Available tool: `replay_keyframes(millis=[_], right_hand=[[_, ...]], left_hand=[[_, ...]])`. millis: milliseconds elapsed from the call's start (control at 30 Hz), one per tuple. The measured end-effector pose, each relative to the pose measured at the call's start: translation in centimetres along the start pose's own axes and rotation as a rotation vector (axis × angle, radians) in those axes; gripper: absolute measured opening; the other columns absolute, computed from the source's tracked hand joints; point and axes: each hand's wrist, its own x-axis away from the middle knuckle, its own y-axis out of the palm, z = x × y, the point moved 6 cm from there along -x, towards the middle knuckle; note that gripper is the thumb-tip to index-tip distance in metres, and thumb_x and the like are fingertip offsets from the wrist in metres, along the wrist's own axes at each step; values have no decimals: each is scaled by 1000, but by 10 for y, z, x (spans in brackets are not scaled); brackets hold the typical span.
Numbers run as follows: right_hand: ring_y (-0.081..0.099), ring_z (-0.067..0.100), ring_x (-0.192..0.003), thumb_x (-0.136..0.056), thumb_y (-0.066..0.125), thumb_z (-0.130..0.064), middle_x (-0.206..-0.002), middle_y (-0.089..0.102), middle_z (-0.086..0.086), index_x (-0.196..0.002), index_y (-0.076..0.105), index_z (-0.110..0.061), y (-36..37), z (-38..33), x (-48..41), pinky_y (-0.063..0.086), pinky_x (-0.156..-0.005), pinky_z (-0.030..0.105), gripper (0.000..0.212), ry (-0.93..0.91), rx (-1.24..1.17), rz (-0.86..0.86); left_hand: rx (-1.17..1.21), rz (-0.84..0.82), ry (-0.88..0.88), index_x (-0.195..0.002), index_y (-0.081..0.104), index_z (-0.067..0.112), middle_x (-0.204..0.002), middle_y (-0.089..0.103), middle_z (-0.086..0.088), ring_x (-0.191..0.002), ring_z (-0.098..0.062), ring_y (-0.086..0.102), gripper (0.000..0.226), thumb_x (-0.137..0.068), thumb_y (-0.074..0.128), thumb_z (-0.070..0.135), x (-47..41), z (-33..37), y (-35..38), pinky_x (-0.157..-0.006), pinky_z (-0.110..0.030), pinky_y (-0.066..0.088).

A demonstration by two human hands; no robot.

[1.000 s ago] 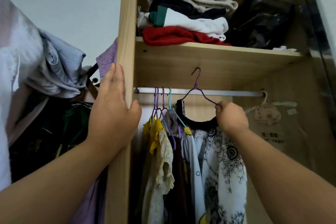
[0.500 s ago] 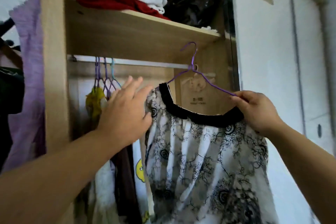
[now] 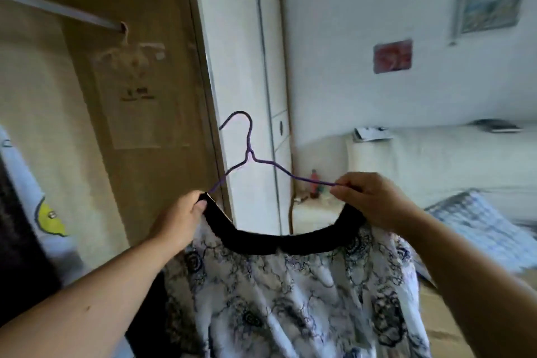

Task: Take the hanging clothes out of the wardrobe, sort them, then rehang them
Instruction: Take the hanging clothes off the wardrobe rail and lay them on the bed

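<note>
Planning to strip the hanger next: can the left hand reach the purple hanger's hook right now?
Probably yes: the hook stands in open air just above the left hand, nothing between. That hand grips the black collar, so it must let go first.

A bedroom in soft, even daylight. At left, the open wooden wardrobe [image 3: 162, 96] shows its pale brown side panel and a metal rail [image 3: 58, 10] running across the top. Just to its right stands a tall white cupboard door [image 3: 232, 38] with a small dark handle [image 3: 280, 127]. On the far pale wall [image 3: 348, 23] hang a red picture [image 3: 393, 56] and, higher at right, a framed picture [image 3: 491, 3]. Below them sits white-covered furniture [image 3: 436, 160], with a blue checked cloth [image 3: 476, 221] nearer at right.
</note>
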Motion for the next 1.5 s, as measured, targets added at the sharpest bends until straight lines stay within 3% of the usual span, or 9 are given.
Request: replay_keyframes(millis=[167, 267, 367, 433, 600, 800, 1100, 1300, 1500], right_hand=[[49, 1, -55, -80, 70, -38, -58, 56, -9, -65, 58, -37, 15, 10, 108, 36, -52, 14, 19, 246, 137, -20], [43, 1, -51, -81, 69, -39, -54, 53, -7, -65, 60, -27, 32, 14, 175, 33, -52, 18, 22, 387, 153, -18], [46, 7, -59, -82, 68, -38, -66, 59, 4, -83, 67, -17, 49, 15, 242, 39, -59, 25, 22, 489, 118, -20], [44, 1, -54, -83, 67, -39, -59, 53, -4, -83, 68, -19, 58, 12, 287, 35, -55, 16, 20, 551, 119, -8], [37, 5, -52, -86, 63, -42, -55, 44, -6, -65, 53, -24, 67, 19, 394, 31, -51, 18, 29, 741, 67, 93], [30, 3, -43, -82, 71, -26, -42, 35, -11, -49, 46, -20, 47, 37, 548, 26, -46, 19, 42, 1058, -74, 345], [40, 0, -44, -85, 66, -16, -54, 46, -6, -68, 63, -17, -57, 77, 711, 31, -45, 12, 18, 1262, -28, 637], [44, 8, -54, -90, 62, -23, -61, 48, -7, -84, 67, -27, -106, 152, 777, 36, -54, 21, 8, 1403, -82, 636], [53, 9, -71, -93, 53, -37, -78, 60, -12, -94, 67, -27, -128, 223, 815, 37, -61, 23, 17, 1592, 7, 386]], left_hand=[[180, -67, 190, -103, 63, -6, -96, 60, -18, -90, -28, 56, 18, -93, 49, -3, 65, 21, 46, -70, -28, 33], [143, -117, 320, -91, 65, 1, -79, 59, -17, -76, -34, 58, 12, -86, 56, -6, 97, 26, 62, -67, -39, 44], [85, -190, 441, -87, 62, 13, -72, 56, -16, -68, -35, 57, 14, -85, 59, -1, 132, 34, 75, -58, -36, 41], [64, -275, 498, -97, 67, 9, -78, 58, -18, -72, -33, 57, 16, -86, 60, 0, 159, 48, 84, -56, -31, 34], [120, -479, 651, -116, 65, 12, -105, 62, -17, -100, -37, 59, 27, -93, 52, 11, 231, 91, 121, -71, -32, 36], [59, -801, 799, -105, 52, 45, -88, 59, -2, -90, -32, 60, 26, -85, 36, 44, 321, 128, 203, -75, -37, 47], [8, -981, 904, -114, 61, 30, -102, 57, -7, -100, -30, 53, 26, -98, 40, 30, 438, 280, 309, -80, -35, 42], [-110, -1015, 904, -110, 61, 29, -92, 51, -2, -89, -26, 52, 27, -98, 37, 27, 488, 367, 389, -77, -36, 45], [-225, -1037, 899, -104, 59, 34, -95, 51, 3, -90, -21, 46, 25, -99, 35, 33, 518, 428, 451, -74, -33, 36]])
